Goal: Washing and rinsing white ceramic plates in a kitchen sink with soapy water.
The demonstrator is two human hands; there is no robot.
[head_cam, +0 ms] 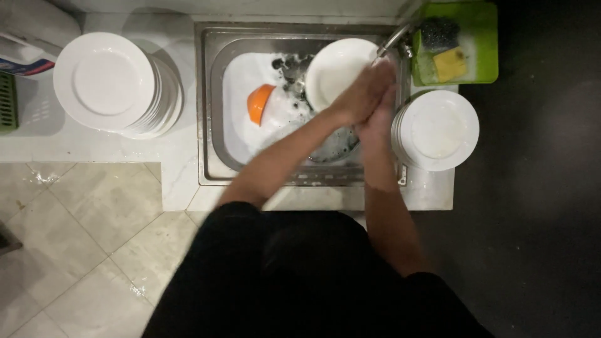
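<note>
Upper centre of frame, over steel sink (210, 94): left hand (360, 94) and right hand (380, 109) pressed palm to palm under faucet (393, 39), fingers flat, holding nothing. White plate (335, 69), round and glossy, leaned tilted in basin just left of hands, rim touching left hand. Orange bowl (260, 103) further left in suds. Plate stacks at upper left (106, 81) and right (441, 128).

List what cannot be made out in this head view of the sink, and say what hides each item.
- Palms of left hand and right hand: pressed together, blurred.
- Water from the tap: not discernible.
- Sink bottom: covered by foam.
- Orange bowl: partly sunk in foam.
- Left plate stack: count unclear from above.
</note>
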